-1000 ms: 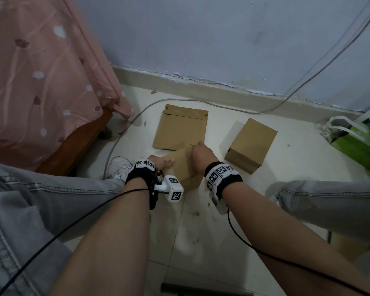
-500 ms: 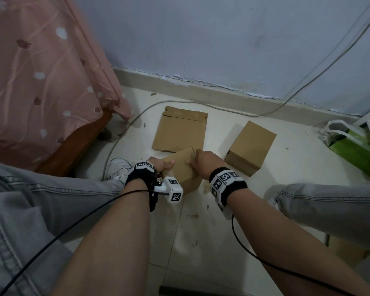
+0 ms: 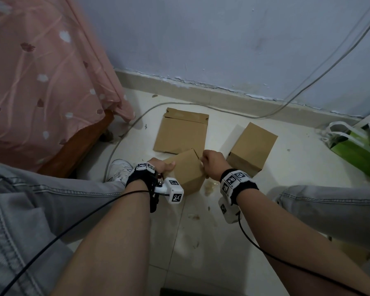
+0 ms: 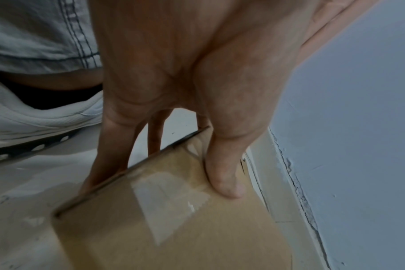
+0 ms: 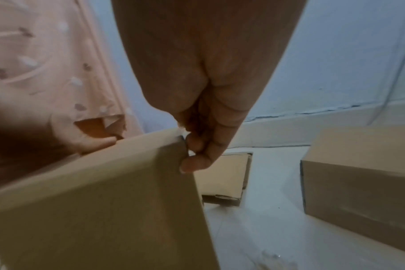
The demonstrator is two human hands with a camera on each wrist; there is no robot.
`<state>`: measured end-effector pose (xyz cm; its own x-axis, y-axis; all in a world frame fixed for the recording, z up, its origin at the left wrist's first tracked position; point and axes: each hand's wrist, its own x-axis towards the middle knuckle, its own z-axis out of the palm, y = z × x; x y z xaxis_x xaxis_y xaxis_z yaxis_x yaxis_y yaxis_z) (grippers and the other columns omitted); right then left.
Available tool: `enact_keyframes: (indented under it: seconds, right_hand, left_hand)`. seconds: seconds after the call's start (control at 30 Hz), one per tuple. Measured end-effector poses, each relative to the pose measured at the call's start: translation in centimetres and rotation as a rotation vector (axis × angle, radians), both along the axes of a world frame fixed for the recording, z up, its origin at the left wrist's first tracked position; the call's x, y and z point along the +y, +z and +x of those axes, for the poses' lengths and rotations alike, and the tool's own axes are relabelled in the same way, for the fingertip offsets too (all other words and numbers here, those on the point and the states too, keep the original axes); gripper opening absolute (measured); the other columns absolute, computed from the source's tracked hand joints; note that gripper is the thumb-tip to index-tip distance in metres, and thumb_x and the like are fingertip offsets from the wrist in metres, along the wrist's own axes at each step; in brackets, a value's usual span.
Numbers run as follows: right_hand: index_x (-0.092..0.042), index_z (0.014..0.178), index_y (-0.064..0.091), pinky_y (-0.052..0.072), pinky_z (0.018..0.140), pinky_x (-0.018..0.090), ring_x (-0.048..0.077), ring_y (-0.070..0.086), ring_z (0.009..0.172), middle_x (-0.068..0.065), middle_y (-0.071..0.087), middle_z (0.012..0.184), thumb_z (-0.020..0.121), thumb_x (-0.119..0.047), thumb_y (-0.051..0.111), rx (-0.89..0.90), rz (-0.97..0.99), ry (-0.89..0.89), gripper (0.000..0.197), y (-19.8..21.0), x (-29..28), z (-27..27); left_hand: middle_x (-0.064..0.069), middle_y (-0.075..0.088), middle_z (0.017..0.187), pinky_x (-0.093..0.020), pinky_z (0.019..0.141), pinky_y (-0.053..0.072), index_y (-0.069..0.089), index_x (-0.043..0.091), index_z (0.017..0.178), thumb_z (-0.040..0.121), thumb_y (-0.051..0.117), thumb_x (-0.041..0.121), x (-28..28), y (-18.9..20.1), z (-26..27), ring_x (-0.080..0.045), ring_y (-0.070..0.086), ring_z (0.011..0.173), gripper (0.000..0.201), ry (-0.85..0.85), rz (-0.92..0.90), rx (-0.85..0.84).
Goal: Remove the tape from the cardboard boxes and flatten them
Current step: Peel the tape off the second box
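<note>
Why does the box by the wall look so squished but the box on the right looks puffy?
The flattened box lies flat on the floor, a thin sheet with its end flaps folded out. The closed box is full and boxy, with sides you can see. The flattened box sits nearer the pink bedcover; the closed box sits nearer the green bag. No hand touches either. Both are plain brown cardboard.

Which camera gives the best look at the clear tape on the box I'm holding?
The left wrist view: the clear tape shows as a glossy strip across the held box, beside the left hand thumb. The head and right wrist views show only plain cardboard, no tape discernible.
</note>
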<state>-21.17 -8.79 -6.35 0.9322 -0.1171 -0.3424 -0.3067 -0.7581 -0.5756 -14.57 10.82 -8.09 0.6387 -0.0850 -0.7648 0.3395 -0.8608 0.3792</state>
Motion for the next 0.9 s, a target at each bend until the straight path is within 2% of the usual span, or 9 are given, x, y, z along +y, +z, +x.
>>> enact_keyframes:
  seconds: [0.1,0.27,0.47,0.53,0.6,0.67,0.73,0.8,0.9]
  right_hand:
    - [0.001,0.079,0.057,0.058,0.072,0.044,0.034,0.066,0.076,0.018,0.066,0.083,0.097,-0.014,0.045,-0.008,0.1,-0.142,0.027,-0.6,-0.6,0.4]
    - [0.0,0.093,0.069,0.061,0.073,0.045,0.027,0.066,0.068,0.018,0.07,0.084,0.091,0.0,0.052,0.042,0.254,-0.321,0.018,-0.4,-0.1,1.6]
    - [-0.005,0.083,0.074,0.06,0.08,0.044,0.031,0.07,0.088,0.014,0.073,0.088,0.086,-0.007,0.065,0.129,0.279,-0.318,0.01,-0.5,-0.3,3.1]
    - [-0.001,0.085,0.071,0.06,0.079,0.046,0.032,0.071,0.086,0.014,0.073,0.087,0.087,-0.004,0.066,0.141,0.339,-0.347,0.006,1.0,-0.2,2.9]
    - [0.007,0.093,0.066,0.059,0.08,0.048,0.031,0.071,0.084,0.015,0.07,0.086,0.092,-0.001,0.062,0.15,0.468,-0.419,0.009,2.2,-0.3,2.7]
    - [0.01,0.103,0.06,0.059,0.08,0.049,0.033,0.07,0.086,0.019,0.068,0.092,0.095,0.002,0.055,0.136,0.573,-0.463,0.013,3.2,-0.4,2.6]
    - [0.008,0.105,0.058,0.06,0.077,0.05,0.034,0.072,0.081,0.02,0.069,0.085,0.096,0.001,0.053,0.162,0.588,-0.416,0.013,3.6,-0.5,2.6]
    - [0.007,0.104,0.057,0.058,0.08,0.052,0.034,0.073,0.076,0.02,0.069,0.077,0.099,0.0,0.048,0.204,0.599,-0.357,0.012,3.8,-0.5,2.4]
    - [0.007,0.1,0.058,0.058,0.082,0.054,0.039,0.073,0.083,0.027,0.07,0.087,0.1,-0.002,0.046,0.199,0.655,-0.356,0.015,3.4,-0.5,2.3]
  left_hand:
    - [-0.015,0.065,0.123,-0.039,0.103,0.047,0.06,-0.001,0.118,0.092,0.053,0.059,0.4,-0.7,0.2,-0.031,0.063,0.113,0.066,0.004,-0.038,0.014]
    - [-0.012,0.062,0.127,-0.043,0.103,0.047,0.057,0.001,0.124,0.091,0.054,0.059,0.7,-0.5,0.3,-0.031,0.061,0.115,0.067,0.017,-0.037,-0.012]
    - [-0.01,0.056,0.133,-0.046,0.102,0.048,0.047,0.019,0.137,0.082,0.068,0.057,2.2,-0.2,-0.4,-0.033,0.058,0.117,0.07,0.211,-0.174,-0.047]
    - [-0.01,0.061,0.128,-0.05,0.098,0.051,0.055,0.027,0.126,0.069,0.077,0.056,3.4,-2.1,-0.8,-0.035,0.061,0.111,0.068,0.317,-0.281,-0.035]
    - [-0.013,0.065,0.117,-0.048,0.085,0.058,0.061,0.026,0.119,0.081,0.076,0.025,4.4,-3.4,-2.3,-0.035,0.065,0.102,0.041,0.383,-0.346,-0.036]
    - [-0.014,0.065,0.104,-0.035,0.059,0.061,0.058,0.018,0.127,0.097,0.054,0.004,4.2,-3.4,-4.2,-0.033,0.065,0.083,0.034,0.502,-0.374,-0.035]
    - [-0.012,0.059,0.113,-0.039,0.068,0.06,0.05,0.023,0.132,0.104,0.042,0.037,2.9,-2.2,-5.4,-0.035,0.065,0.09,0.032,0.576,-0.444,0.021]
    - [-0.004,0.048,0.137,-0.052,0.091,0.052,0.038,0.035,0.14,0.087,0.034,0.078,1.1,-0.2,-4.7,-0.035,0.054,0.118,0.069,0.52,-0.471,0.01]
    - [0.005,0.024,0.159,-0.058,0.103,0.036,0.022,0.044,0.149,0.073,0.048,0.085,-1.3,3.4,-2.8,-0.033,0.031,0.141,0.09,0.336,-0.537,-0.083]
